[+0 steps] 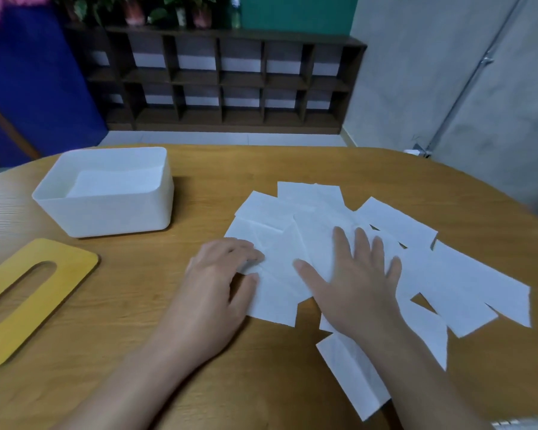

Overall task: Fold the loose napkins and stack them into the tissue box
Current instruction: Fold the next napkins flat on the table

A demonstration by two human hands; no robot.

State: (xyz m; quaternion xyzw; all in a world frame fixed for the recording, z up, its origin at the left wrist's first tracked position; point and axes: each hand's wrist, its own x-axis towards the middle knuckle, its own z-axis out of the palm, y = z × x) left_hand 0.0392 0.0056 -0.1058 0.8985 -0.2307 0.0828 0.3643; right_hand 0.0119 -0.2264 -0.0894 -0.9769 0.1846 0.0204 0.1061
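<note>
On a wooden counter (199,187), the right hand (354,274) presses scattered napkins (466,280) flat, fingers spread, while the left hand (218,274) pinches one napkin's edge (likely starting a fold); the tissue box (106,212) waits far left.

Yellow lid (28,293) cut by left edge, napkins (448,274) partly hidden under hands — plants (168,10) blurred

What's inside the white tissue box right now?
The white tissue box stands open with white napkin lying flat at the bottom; how many layers cannot be seen. Its yellow lid lies on the table.
</note>
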